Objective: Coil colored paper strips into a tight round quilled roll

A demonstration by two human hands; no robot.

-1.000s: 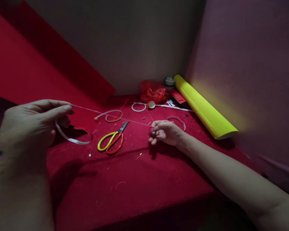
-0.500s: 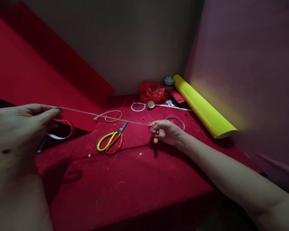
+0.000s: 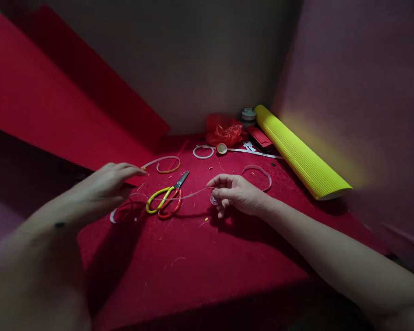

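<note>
Scissors (image 3: 165,200) with one yellow and one orange handle lie on the red cloth (image 3: 200,262), and everything else sits around them. The right hand (image 3: 236,193) is just right of the scissors, fingers curled in, thumb and forefinger pinched on a thin pale strip (image 3: 193,194). It also has a small round spool (image 3: 214,199) tucked under the fingers, resting on the cloth. The strip runs from that pinch leftward, crossing over the scissor blades toward the left hand (image 3: 105,188). The left hand hovers just left of the scissors, fingers stretched out and loosely together. Can't tell if it actually has the strip end, it's too dim there. Under that hand, left of the scissor handles, a pale curl of tape (image 3: 119,215) lies on the cloth.

Behind the scissors there's an orange-and-white loop (image 3: 163,164), and further back a white ring (image 3: 203,152). Behind-right of the scissors is a crumpled red bag (image 3: 226,130) and a yellow ribbed roll (image 3: 301,156) lying at a slant along the wall. A clear loop (image 3: 258,174) sits just past the right hand. A big red sheet (image 3: 55,105) leans up at the far left of the scissors.
</note>
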